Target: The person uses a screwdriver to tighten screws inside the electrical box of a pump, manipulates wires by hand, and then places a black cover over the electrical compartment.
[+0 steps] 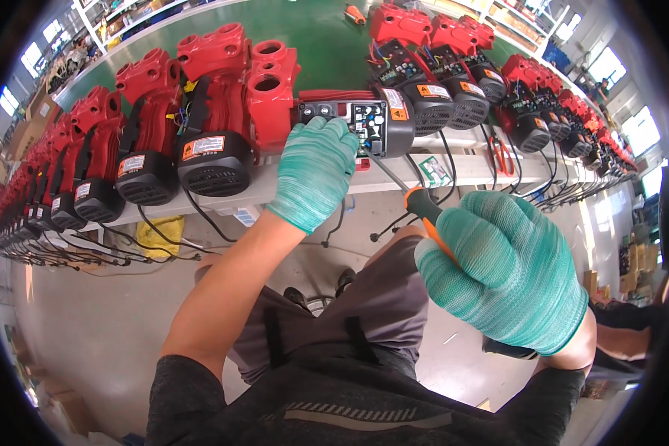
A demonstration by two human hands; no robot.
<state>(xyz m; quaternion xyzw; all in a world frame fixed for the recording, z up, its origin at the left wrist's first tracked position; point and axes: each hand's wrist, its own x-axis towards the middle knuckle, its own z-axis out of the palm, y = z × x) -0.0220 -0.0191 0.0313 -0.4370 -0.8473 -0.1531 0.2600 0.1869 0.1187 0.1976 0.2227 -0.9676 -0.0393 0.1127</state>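
Note:
A red pump [273, 93] with a black motor end [400, 128] lies on its side in front of me, its control box uncovered and a circuit board [369, 126] showing. My left hand [316, 171], in a green knit glove, grips the near edge of that box; its fingers lie together over the rim and the thumb is hidden. In my gloved right hand [505, 271] is a screwdriver [424, 208] with a black and orange handle. Its shaft slants up to the left, and the tip meets the near edge of the board, beside my left fingers.
More red pumps [219, 104] stand in a row along the pale bench edge [468, 169], black cables hanging down. Several at right have bare boards [398, 63]. Red-handled pliers [502, 156] and a small green-white packet [435, 171] lie near the edge. Another person's arm [624, 342] shows at right.

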